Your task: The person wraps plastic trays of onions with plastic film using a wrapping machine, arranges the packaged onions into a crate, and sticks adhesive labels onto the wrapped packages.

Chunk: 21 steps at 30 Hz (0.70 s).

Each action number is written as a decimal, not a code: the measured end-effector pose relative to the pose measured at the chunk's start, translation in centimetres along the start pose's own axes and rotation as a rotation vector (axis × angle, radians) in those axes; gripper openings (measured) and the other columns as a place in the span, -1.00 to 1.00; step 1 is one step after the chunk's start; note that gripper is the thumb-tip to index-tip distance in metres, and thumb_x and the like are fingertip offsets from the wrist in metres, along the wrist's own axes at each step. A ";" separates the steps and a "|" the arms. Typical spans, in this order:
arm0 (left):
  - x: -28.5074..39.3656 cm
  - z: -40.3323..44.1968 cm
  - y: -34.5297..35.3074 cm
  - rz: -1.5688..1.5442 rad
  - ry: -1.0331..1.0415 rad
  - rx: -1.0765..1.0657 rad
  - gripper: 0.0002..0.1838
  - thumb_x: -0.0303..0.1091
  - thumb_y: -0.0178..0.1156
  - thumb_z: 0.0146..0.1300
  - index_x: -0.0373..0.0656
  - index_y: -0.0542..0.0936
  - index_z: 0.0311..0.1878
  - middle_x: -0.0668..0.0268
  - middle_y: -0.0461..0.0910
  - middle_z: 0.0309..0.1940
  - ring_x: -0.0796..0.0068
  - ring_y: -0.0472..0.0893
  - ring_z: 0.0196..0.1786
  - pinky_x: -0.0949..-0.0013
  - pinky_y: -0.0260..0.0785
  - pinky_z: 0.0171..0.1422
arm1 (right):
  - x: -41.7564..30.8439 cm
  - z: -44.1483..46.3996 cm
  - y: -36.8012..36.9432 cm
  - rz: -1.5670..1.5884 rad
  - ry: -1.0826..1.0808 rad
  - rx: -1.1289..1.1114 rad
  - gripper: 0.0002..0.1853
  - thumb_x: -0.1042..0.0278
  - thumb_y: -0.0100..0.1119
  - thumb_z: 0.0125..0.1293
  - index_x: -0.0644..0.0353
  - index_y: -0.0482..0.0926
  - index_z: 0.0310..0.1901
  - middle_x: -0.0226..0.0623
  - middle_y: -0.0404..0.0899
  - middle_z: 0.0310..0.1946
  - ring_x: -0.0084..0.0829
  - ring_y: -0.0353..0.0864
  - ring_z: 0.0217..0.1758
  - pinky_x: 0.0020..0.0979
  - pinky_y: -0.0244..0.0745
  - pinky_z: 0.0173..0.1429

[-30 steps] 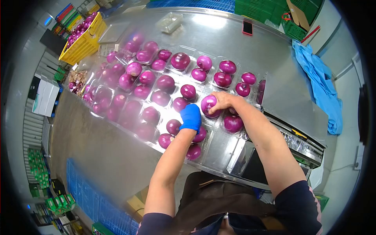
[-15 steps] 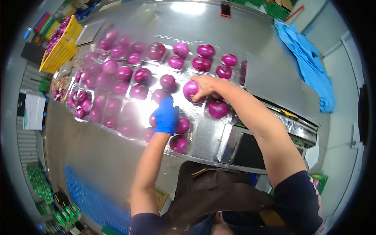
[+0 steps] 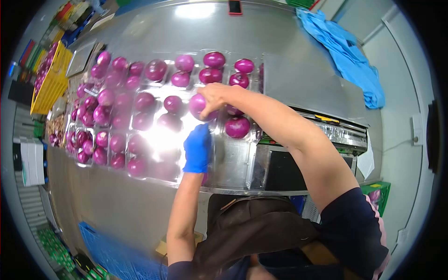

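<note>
Clear plastic trays holding red onions stand in rows on a metal table (image 3: 298, 79). My bare right hand (image 3: 213, 99) is closed round a red onion (image 3: 198, 105) over the trays in the middle. Just below and left of it is my left hand (image 3: 197, 148) in a blue glove, above the front trays; its fingers point away from me and what lies beneath them is hidden. A large red onion (image 3: 237, 127) sits to the right of both hands. Glare blurs the trays left of the glove.
A yellow crate (image 3: 52, 81) of onions stands at the far left, near a pile of onion skins (image 3: 57, 128). A phone (image 3: 235, 7) lies at the back edge. Blue cloth (image 3: 345, 53) hangs at the right. A machine with a film roll (image 3: 343, 135) adjoins the table's right front.
The view has swung right, so the table's contents appear farther left. My right hand still holds the onion. My left hand has moved closer to my right hand.
</note>
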State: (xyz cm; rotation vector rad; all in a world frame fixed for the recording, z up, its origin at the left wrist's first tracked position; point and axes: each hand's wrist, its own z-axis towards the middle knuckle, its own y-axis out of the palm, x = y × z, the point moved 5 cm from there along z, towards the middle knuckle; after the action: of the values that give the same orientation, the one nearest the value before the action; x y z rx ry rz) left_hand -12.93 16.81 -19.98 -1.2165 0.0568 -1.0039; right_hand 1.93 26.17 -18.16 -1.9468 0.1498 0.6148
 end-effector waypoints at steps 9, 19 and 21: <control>11.5 5.5 -7.3 -0.184 0.041 0.188 -0.64 -0.72 0.21 -0.02 -0.21 0.67 -0.12 0.14 0.63 -0.13 0.23 0.63 -0.05 0.30 0.49 0.09 | -1.8 -19.0 -11.1 0.312 0.141 0.468 -0.05 -0.15 0.39 -0.18 0.36 0.32 0.18 0.15 0.55 -0.11 -0.02 0.58 -0.05 -0.20 0.47 0.05; 25.6 11.9 9.0 -0.476 0.498 0.032 -0.64 -0.63 0.23 0.04 -0.08 0.60 -0.06 0.21 0.60 -0.07 0.18 0.62 -0.01 0.31 0.49 0.01 | 18.3 -36.8 -7.5 0.510 0.793 0.735 0.03 -0.49 0.25 -0.14 0.48 0.45 0.05 0.12 0.58 -0.08 -0.08 0.63 -0.08 -0.25 0.49 0.08; 26.3 11.7 9.6 -0.421 0.532 -0.015 -0.68 -0.61 0.24 0.06 -0.09 0.60 -0.09 0.17 0.60 -0.05 0.20 0.63 -0.06 0.31 0.49 0.00 | 18.5 -37.7 -7.2 0.382 0.812 0.709 -0.05 -0.48 0.13 0.01 0.49 0.48 -0.02 0.18 0.58 -0.13 -0.03 0.62 -0.07 -0.19 0.48 0.06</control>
State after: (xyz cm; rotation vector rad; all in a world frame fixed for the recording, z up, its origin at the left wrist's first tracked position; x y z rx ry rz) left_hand 14.62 8.00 -10.88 -0.9625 0.2313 -1.6823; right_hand 33.69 -0.58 -8.92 -1.3589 1.1072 -0.0530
